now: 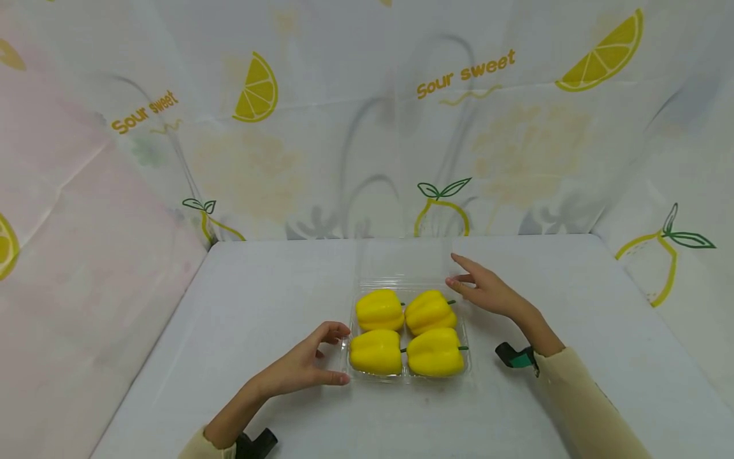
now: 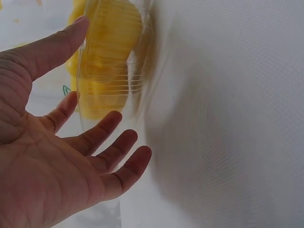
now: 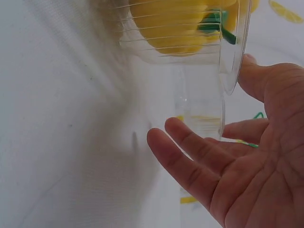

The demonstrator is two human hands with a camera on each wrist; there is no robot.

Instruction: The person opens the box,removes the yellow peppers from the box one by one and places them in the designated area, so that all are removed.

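A clear plastic clamshell box [image 1: 373,378] sits on the table with its see-through lid [image 1: 404,260] folded back toward the rear wall. Inside lie several yellow bell peppers [image 1: 375,352] with green stems, in two rows. My left hand [image 1: 298,364] is at the box's left side, fingers spread and slightly bent. Its thumb [image 2: 59,45] is at the rim; whether it touches is hard to tell. Beyond the back right corner, my right hand [image 1: 487,290] reaches beside the lid with fingers extended. In the right wrist view its thumb [image 3: 251,78] is close to the rim.
A white cloth covers the table [image 1: 275,280]. Lemon-printed curtains [image 1: 344,127] hang behind and along both sides. Dark camera mounts [image 1: 513,356] are strapped to the wrists, below light sleeves [image 1: 585,401].
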